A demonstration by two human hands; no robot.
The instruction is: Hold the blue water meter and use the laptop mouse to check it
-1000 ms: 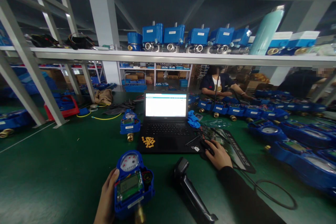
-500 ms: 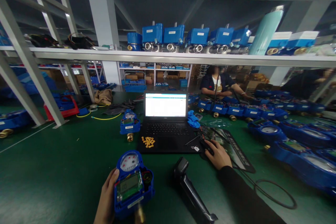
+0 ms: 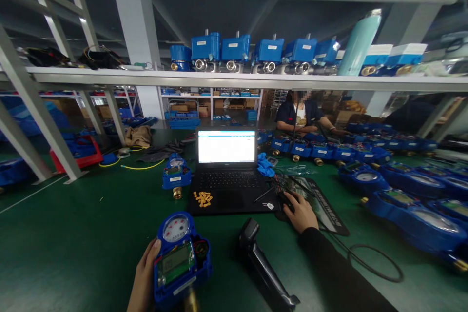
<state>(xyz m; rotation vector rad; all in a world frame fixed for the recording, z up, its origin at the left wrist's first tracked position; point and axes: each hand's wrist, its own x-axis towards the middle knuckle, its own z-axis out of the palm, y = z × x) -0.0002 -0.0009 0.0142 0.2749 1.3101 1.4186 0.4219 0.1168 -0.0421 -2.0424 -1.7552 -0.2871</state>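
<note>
My left hand point(image 3: 145, 273) grips the left side of a blue meter point(image 3: 183, 258) with a round dial, a small display and a brass fitting at its lower end. On the right, my right hand point(image 3: 302, 212) is closed over a black computer mouse point(image 3: 287, 200) on a printed mouse pad point(image 3: 325, 209). Between my hands a black handheld scanner point(image 3: 265, 263) lies on the green table. An open laptop point(image 3: 226, 146) with a mostly white screen stands behind it, and yellow pieces point(image 3: 203, 199) lie on its left palm rest.
Another blue meter point(image 3: 176, 175) stands left of the laptop. Many blue meters point(image 3: 417, 219) fill the right side. A shelf point(image 3: 219, 79) crosses above, holding meters and a teal bottle point(image 3: 360, 44). A person point(image 3: 302, 114) sits across the table. A red bin point(image 3: 78, 156) is at left.
The whole view has shifted slightly, so most things appear a little further left. My left hand still holds the meter and my right hand stays on the mouse.
</note>
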